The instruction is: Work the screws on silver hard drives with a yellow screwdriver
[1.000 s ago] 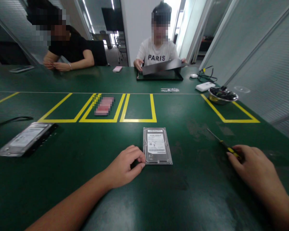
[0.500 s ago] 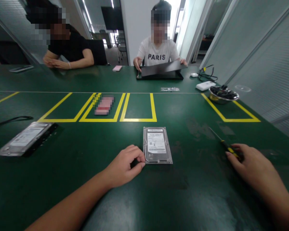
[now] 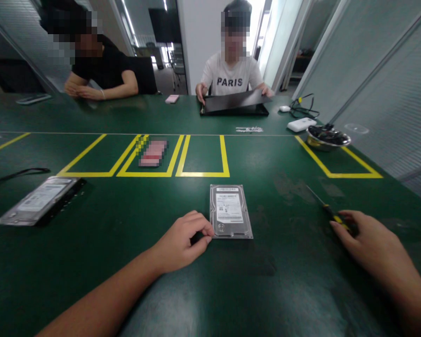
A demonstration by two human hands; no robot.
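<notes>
A silver hard drive lies flat, label up, on the green table in front of me. My left hand rests on the table at its near left corner, fingers curled, thumb and fingertips touching the drive's edge. My right hand lies over the yellow-and-black handle of a screwdriver, whose thin shaft points away to the upper left. The fingers are bent over the handle.
A second drive in a black tray lies at the left, with a black cable behind it. Yellow tape boxes mark the table. A metal bowl and white box sit far right. Two people sit opposite, one holding a dark panel.
</notes>
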